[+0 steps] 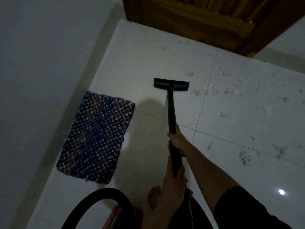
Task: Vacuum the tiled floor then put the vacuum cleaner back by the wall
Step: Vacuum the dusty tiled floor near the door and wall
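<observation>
The black vacuum wand (171, 113) runs from my hands down to its flat black floor nozzle (171, 84), which rests on the white tiled floor (148, 55). My right hand (177, 140) grips the wand higher along the tube; my left hand (173, 184) grips it closer to my body. A black hose (105, 195) loops at the bottom left over the reddish vacuum body (120, 212), mostly cut off by the frame. Grey dust and scraps (244, 156) lie scattered over the tiles right of the nozzle.
A purple woven mat (97, 136) lies against the grey wall (41, 80) on the left. A brown wooden door (206, 22) stands at the top. My bare foot (154, 198) is on the tiles beside the vacuum body. A light reflection (281, 192) shines at lower right.
</observation>
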`<action>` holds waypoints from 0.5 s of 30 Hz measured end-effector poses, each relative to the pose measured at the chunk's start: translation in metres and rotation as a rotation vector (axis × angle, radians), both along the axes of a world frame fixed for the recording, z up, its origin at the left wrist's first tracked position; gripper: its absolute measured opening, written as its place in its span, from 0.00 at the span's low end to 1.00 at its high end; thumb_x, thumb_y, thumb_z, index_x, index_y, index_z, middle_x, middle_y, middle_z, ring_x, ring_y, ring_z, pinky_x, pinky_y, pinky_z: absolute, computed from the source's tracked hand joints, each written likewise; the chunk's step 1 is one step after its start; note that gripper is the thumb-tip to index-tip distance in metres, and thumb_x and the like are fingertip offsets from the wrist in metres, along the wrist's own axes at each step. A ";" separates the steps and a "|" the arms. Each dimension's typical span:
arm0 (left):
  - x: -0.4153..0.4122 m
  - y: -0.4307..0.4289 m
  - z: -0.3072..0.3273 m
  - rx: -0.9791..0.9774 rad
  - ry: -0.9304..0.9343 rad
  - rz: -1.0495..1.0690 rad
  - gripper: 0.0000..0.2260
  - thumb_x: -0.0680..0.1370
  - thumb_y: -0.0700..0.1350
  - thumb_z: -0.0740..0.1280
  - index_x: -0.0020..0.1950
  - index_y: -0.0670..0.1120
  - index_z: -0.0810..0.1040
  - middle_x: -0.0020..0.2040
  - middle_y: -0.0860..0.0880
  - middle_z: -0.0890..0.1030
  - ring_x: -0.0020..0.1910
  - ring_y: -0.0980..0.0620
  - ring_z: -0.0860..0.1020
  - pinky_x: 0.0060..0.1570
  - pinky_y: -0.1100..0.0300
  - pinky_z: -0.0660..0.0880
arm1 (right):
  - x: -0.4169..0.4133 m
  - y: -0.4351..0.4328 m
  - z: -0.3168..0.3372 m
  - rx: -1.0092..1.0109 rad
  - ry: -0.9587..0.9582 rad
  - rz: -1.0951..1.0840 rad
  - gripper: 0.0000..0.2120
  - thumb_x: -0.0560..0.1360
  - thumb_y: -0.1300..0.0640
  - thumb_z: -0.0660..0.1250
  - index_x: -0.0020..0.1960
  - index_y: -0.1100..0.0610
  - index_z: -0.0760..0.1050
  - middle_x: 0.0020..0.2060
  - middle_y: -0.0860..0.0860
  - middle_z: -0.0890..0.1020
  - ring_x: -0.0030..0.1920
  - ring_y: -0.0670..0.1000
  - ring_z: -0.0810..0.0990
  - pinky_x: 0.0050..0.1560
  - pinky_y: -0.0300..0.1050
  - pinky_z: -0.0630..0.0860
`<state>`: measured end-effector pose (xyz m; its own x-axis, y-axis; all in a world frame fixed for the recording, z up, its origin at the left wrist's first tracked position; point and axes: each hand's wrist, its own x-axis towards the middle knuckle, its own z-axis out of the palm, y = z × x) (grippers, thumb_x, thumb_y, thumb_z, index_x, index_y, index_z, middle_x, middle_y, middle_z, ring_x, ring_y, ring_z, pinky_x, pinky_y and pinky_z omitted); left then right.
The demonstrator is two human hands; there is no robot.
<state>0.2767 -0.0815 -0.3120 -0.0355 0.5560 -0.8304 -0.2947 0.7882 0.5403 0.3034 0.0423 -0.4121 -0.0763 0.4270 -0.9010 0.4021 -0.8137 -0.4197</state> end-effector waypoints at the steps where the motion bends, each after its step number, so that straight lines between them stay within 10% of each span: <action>1: -0.003 0.004 0.000 -0.005 0.009 -0.009 0.23 0.82 0.45 0.56 0.75 0.59 0.52 0.37 0.46 0.75 0.22 0.57 0.72 0.23 0.65 0.71 | -0.002 0.004 0.000 -0.001 -0.005 0.008 0.32 0.81 0.58 0.57 0.78 0.43 0.46 0.31 0.55 0.71 0.27 0.51 0.70 0.24 0.41 0.71; 8: -0.020 0.036 0.001 -0.050 0.050 -0.001 0.25 0.82 0.46 0.56 0.76 0.59 0.50 0.43 0.41 0.79 0.22 0.53 0.74 0.23 0.62 0.74 | -0.025 0.036 0.009 0.031 0.011 0.085 0.32 0.83 0.56 0.55 0.79 0.45 0.41 0.43 0.55 0.75 0.31 0.48 0.71 0.26 0.38 0.70; 15: -0.027 0.100 -0.011 -0.081 0.047 0.124 0.24 0.82 0.46 0.56 0.76 0.60 0.52 0.46 0.43 0.79 0.26 0.54 0.74 0.25 0.65 0.71 | -0.047 0.103 -0.004 0.008 0.020 0.168 0.33 0.82 0.56 0.57 0.78 0.41 0.41 0.34 0.55 0.73 0.29 0.51 0.71 0.30 0.44 0.73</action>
<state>0.2498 0.0184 -0.3228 -0.1397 0.4758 -0.8684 -0.3685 0.7890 0.4916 0.2562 0.1450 -0.4162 -0.1645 0.4143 -0.8951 0.5236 -0.7324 -0.4352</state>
